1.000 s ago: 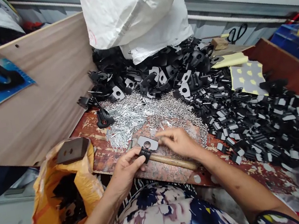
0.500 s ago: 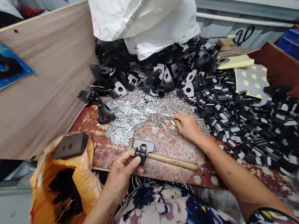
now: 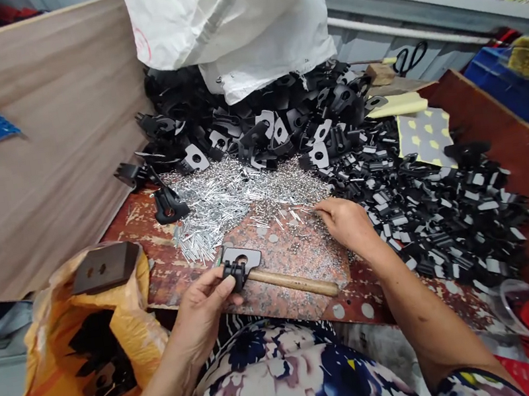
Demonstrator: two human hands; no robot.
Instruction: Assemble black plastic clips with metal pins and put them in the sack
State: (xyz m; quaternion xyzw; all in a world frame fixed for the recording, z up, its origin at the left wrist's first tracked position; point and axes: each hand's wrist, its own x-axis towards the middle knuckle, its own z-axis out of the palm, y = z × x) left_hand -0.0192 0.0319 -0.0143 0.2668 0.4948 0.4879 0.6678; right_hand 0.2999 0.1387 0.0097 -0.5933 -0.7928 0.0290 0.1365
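My left hand (image 3: 207,297) grips a black plastic clip (image 3: 237,272) with a flat grey face and a round hole, between thumb and fingers near the table's front edge. Behind the clip lies a tool with a wooden handle (image 3: 295,281); its head is hidden. The fingers of my right hand (image 3: 346,222) are pinched together at the near right edge of a heap of small metal pins (image 3: 211,210). Whether a pin is between those fingertips is too small to tell. Tiny rivet-like metal pieces (image 3: 287,184) lie beside the pins.
Black clip parts (image 3: 255,136) pile up at the back under a white sack (image 3: 235,15). Small black pieces (image 3: 427,212) cover the right side. A wooden board (image 3: 56,124) walls the left. Nearer stands a yellow bag (image 3: 134,326) with a brown block (image 3: 107,266) on it.
My right hand has shifted slightly right along the pin heap, its fingers still pinched. My left hand keeps the same hold on the clip. The whole view has turned a little to the right.
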